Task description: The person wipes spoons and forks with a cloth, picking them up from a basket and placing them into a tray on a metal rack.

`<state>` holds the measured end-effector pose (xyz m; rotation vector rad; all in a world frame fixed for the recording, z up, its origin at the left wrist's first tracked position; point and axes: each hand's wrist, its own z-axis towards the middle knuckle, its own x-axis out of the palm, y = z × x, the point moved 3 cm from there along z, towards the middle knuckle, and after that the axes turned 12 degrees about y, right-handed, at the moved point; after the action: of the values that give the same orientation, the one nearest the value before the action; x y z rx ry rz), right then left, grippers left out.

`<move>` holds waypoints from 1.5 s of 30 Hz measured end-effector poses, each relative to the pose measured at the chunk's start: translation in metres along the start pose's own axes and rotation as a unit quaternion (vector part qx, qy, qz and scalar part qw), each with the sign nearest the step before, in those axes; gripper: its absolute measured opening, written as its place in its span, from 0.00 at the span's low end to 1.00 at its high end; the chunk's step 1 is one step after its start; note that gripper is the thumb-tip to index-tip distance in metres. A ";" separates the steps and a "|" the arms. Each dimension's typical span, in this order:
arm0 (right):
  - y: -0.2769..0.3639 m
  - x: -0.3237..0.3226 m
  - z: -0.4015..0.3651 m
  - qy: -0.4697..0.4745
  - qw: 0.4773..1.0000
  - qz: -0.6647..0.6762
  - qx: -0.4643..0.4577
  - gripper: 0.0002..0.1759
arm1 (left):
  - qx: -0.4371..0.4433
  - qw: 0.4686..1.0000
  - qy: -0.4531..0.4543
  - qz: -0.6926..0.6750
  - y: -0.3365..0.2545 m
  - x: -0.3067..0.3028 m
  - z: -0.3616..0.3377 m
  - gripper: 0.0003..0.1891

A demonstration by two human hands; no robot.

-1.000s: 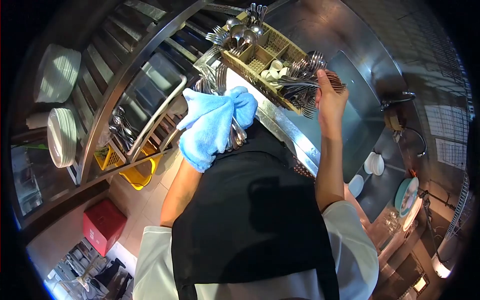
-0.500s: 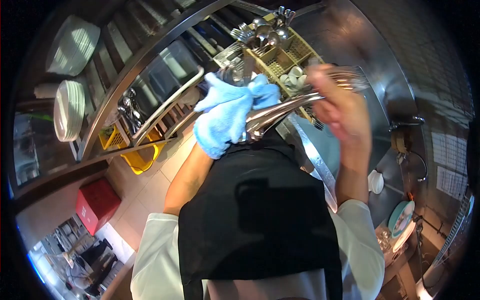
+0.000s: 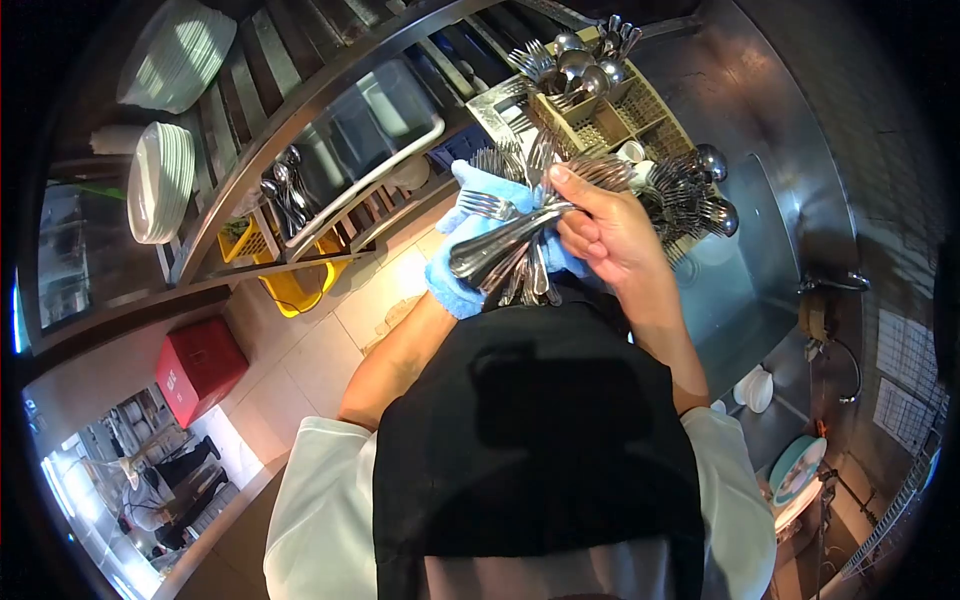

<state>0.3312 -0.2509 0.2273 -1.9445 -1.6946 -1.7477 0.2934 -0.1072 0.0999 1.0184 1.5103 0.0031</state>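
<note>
A light blue cloth (image 3: 455, 275) covers my left hand, whose fingers are hidden beneath it; only the left wrist (image 3: 428, 322) shows bare. Across the cloth lies a bunch of metal forks (image 3: 500, 245), several handles pointing down toward my apron. My right hand (image 3: 615, 235) is closed on forks at the cloth's right side, thumb on top, with tines fanning out up and right. Just beyond the hands stands a yellow cutlery basket (image 3: 652, 108) with compartments. It holds spoons (image 3: 578, 68), small white pieces and, at its near right end, a pile of dark-looking forks (image 3: 685, 190).
A metal sink (image 3: 735, 285) with a tap (image 3: 835, 283) lies to the right. On the left, a slatted rack bears stacked white plates (image 3: 160, 185) and a grey tub (image 3: 385, 110). Below are a yellow crate (image 3: 310, 285) and a red box (image 3: 200, 365) on the floor.
My right hand has moved left, close to the cloth. The forks' handles now lie across the cloth, with tines spread above. The basket appears further right, with its fork pile now uncovered.
</note>
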 end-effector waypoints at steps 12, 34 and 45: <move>0.047 -0.019 0.014 -0.006 0.965 -0.262 -0.026 0.10 | -0.080 0.971 -0.052 -0.219 0.057 -0.095 -0.037 0.18; 0.007 -0.015 0.036 0.189 0.786 -0.561 -0.180 0.36 | -0.227 0.878 -0.088 -0.412 0.082 -0.076 -0.074 0.15; -0.091 -0.042 0.120 0.054 0.862 -0.481 -0.148 0.09 | -0.386 0.777 -0.097 -0.488 0.068 -0.071 -0.216 0.14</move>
<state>0.3598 -0.1666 0.0992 -0.9953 -2.7493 -2.4219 0.1487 0.0090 0.2474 -0.4724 1.4743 -0.1948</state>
